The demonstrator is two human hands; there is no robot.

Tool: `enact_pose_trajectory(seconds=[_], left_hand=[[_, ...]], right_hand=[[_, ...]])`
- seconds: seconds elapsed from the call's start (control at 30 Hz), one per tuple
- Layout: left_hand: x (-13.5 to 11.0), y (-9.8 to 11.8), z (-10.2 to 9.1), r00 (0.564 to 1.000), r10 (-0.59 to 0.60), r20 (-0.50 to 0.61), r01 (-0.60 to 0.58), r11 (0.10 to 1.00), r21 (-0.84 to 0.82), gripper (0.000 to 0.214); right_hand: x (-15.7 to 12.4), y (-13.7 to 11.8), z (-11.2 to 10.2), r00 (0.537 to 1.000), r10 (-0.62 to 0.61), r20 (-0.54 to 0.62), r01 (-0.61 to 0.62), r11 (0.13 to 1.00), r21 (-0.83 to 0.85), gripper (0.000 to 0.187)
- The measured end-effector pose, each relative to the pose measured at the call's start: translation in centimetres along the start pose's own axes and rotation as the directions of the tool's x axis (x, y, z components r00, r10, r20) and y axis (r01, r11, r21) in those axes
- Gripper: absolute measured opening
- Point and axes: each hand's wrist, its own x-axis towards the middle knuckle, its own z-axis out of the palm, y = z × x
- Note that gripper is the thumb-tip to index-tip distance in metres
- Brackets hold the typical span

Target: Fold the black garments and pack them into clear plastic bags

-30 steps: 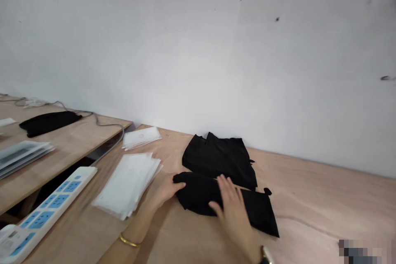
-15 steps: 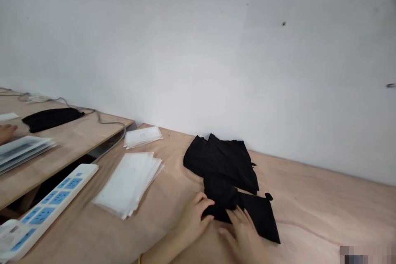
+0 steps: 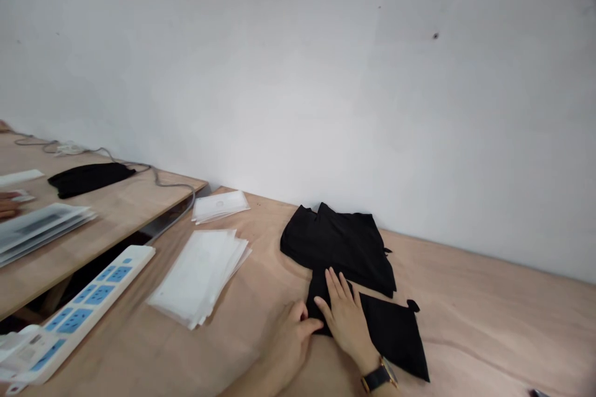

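Observation:
Two black cloth pieces lie on the plywood table [image 3: 470, 322]. The upper one, a black folded garment [image 3: 335, 245], rests flat near the wall. Overlapping its front edge is a second black cloth [image 3: 393, 335], folded into a narrow strip with a pointed corner at lower right. My right hand [image 3: 344, 316] lies flat with spread fingers on the folded cloth, a wristwatch [image 3: 379, 377] on its wrist. My left hand [image 3: 291, 341] touches the cloth's left edge, fingers lightly curled. Neither hand lifts the cloth.
Left of the cloth lie a stack of clear plastic sleeves [image 3: 198, 279] and a smaller stack [image 3: 220, 206]. A blue-and-white power strip [image 3: 100, 304] runs along the table edge. On a neighbouring table are a black cloth [image 3: 88, 178], flat packets [image 3: 40, 226] and a co-worker's hand [image 3: 7, 206].
The lower cloth's left end is now folded in, making it narrower. My right hand has moved up onto the fold, and my left hand sits against its left edge.

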Motion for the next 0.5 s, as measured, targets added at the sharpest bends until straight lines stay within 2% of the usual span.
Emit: enact_pose_trajectory(seconds=[0.1,0.2,0.33,0.43,0.5], left_hand=[[-0.3,0.1,-0.4,1.0,-0.005,-0.027,0.003,0.998,-0.057,0.034],[-0.1,0.3,-0.5,0.999,-0.018,-0.028,0.015,0.996,-0.086,0.034],[0.1,0.5,-0.3,0.999,-0.044,0.02,0.045,0.995,-0.09,0.035],[-0.6,1.0,-0.8,0.989,-0.096,0.109,0.111,0.984,-0.137,0.036],[-1.3,1.7,-2.1,0.97,-0.117,0.212,0.155,0.973,-0.172,0.031]], right_hand=[[-1.3,1.2,0.3,0.995,0.013,-0.095,-0.017,0.999,-0.037,0.067],[-2.9,1.8,-0.1,0.994,-0.021,-0.112,0.014,0.998,-0.06,0.065],[-5.2,1.3,-0.1,0.986,-0.004,-0.166,-0.003,0.999,-0.043,0.068],[-6.8,0.2,0.8,0.987,-0.136,-0.09,0.137,0.991,0.008,0.062],[-7.6,-0.3,1.6,0.969,-0.244,-0.022,0.245,0.968,0.053,0.055]])
